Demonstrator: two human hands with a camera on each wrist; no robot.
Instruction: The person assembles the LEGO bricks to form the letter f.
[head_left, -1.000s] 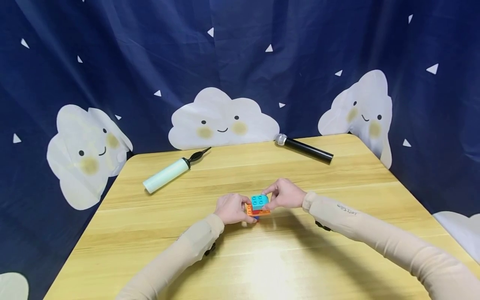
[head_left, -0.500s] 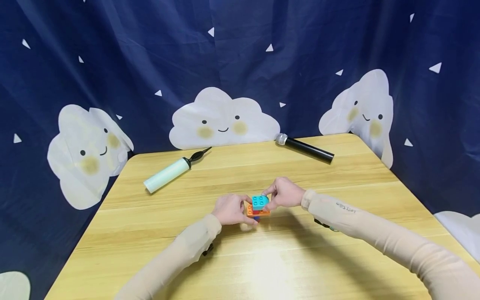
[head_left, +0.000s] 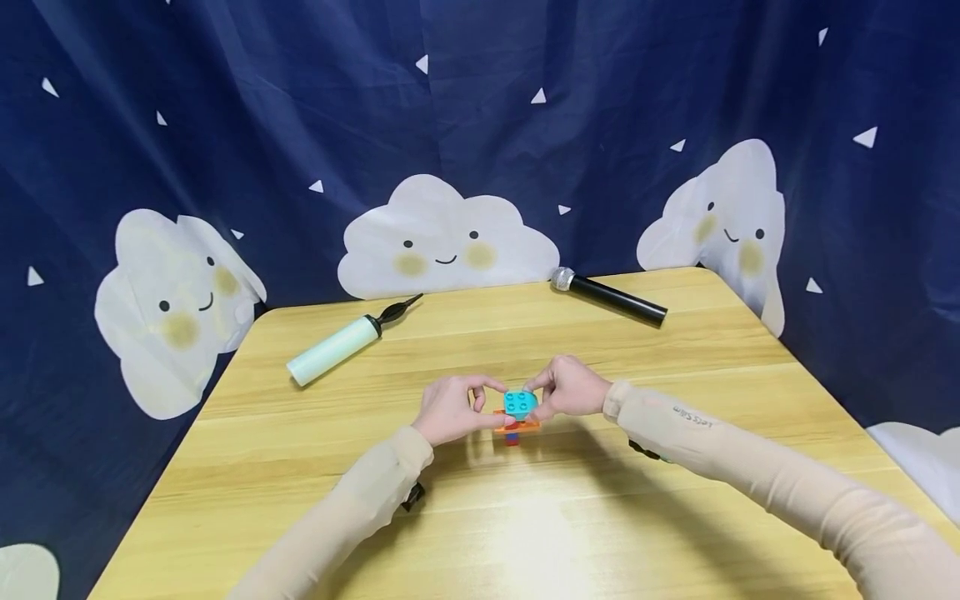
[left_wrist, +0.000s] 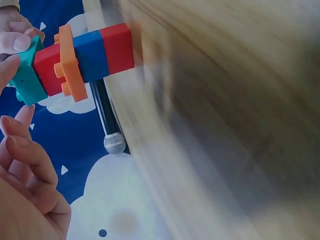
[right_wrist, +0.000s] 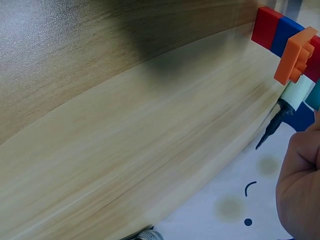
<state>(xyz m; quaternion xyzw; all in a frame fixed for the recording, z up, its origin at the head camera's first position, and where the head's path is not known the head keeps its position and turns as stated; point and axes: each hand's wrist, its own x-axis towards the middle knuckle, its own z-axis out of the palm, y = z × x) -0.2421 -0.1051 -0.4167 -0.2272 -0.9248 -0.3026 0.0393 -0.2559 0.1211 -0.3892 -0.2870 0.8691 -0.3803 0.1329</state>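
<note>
A small stack of toy building bricks stands upright on the table. From the bottom it runs a red brick (left_wrist: 117, 47), a blue brick (left_wrist: 91, 56), an orange plate (left_wrist: 72, 62), another red brick (left_wrist: 48, 69) and a turquoise brick (head_left: 519, 403) with a rounded end on top. My left hand (head_left: 453, 408) has thumb and forefinger at the left end of the turquoise brick, pinching it from front and back. On the opposite end, my right hand (head_left: 570, 387) grips the same brick between thumb and forefinger. The fingers partly cover the orange plate in the head view.
A pale green hand pump (head_left: 335, 350) with a black nozzle lies at the table's back left. At the back right is a black microphone (head_left: 609, 298) with a silver head. A dark blue curtain (head_left: 480, 108) with clouds hangs behind the wooden table (head_left: 337, 508).
My left hand has moved up from the orange plate and lower bricks to the turquoise brick. The right hand stays on that brick, nearly still.
</note>
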